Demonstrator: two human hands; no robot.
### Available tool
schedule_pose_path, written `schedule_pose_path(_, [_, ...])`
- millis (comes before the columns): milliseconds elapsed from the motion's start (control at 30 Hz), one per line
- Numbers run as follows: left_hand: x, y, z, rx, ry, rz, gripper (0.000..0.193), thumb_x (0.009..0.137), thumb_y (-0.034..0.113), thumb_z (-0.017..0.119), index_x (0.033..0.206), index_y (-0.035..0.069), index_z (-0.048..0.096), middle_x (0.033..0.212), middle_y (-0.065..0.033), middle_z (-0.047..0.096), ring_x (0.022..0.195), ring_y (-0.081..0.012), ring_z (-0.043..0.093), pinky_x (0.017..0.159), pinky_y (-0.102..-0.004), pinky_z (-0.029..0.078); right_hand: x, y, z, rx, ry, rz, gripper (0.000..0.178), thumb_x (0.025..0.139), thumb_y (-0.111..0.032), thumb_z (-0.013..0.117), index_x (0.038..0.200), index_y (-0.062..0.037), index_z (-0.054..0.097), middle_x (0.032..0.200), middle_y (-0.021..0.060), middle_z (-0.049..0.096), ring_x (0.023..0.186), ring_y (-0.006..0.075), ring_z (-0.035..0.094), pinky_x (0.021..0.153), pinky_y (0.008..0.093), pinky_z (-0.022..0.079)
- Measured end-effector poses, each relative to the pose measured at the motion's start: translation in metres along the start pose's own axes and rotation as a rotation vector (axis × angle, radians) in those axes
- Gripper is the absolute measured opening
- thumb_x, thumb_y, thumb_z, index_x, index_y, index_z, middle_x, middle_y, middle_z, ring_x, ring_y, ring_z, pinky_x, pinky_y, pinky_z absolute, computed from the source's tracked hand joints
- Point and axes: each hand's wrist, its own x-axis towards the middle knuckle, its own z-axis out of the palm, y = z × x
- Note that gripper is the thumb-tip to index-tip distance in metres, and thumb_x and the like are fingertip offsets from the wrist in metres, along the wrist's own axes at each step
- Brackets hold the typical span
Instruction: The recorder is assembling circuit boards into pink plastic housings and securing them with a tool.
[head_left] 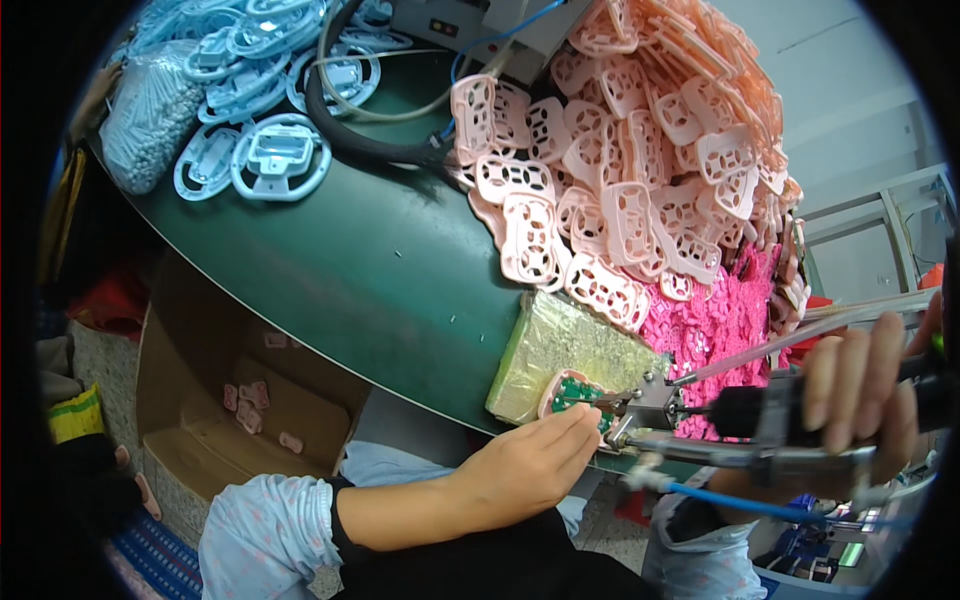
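My left hand (545,455) reaches in from the lower middle, its fingers closed at the near edge of a small pink plastic shell (546,400). A green circuit board (572,392) lies inside that shell. The shell rests on a block wrapped in clear film (560,335), yellowish green in colour. On the right, my right hand (860,390) is wrapped round a black powered screwdriver (745,412). The metal nose (655,403) of this tool meets the shell beside my left fingertips, so the exact contact is hidden. A clear tube and a blue air hose run to the tool.
Pink plastic shells (627,220) form a high heap behind the block, with bright pink small parts (700,315) beside it. Blue wheel-shaped parts (282,158) and a bag of small grey pieces (155,110) sit at far left. A cardboard box (200,440) holding several pink shells stands below the green table (330,260).
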Motion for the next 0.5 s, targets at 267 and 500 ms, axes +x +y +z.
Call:
schedule_pose_path(267, [0.056, -0.062, -0.047, 0.27, 0.303, -0.584, 0.041, 0.074, 0.014, 0.072, 0.108, 0.002, 0.051, 0.094, -0.0172, 0.061, 0.082, -0.0354, 0.06, 0.073, -0.041, 0.048, 0.029, -0.076, -0.089, -0.072, 0.13, 0.139, 0.02, 0.094, -0.021, 0.048, 0.095, -0.0009, 0.05, 0.069, 0.0037, 0.045, 0.058, 0.0147, 0.049, 0.058, 0.0289, 0.044])
schedule_pose_path(500, [0.077, -0.126, -0.042, -0.064, 0.316, -0.866, 0.065, 0.071, 0.011, 0.075, 0.125, -0.003, 0.042, 0.077, -0.0133, 0.064, 0.073, -0.0255, 0.064, 0.069, -0.0368, 0.051, 0.024, -0.026, -0.115, -0.661, 0.425, -0.065, 0.061, 0.09, -0.035, 0.061, 0.132, 0.0034, 0.04, 0.072, 0.0057, 0.05, 0.063, 0.0138, 0.052, 0.061, 0.027, 0.046])
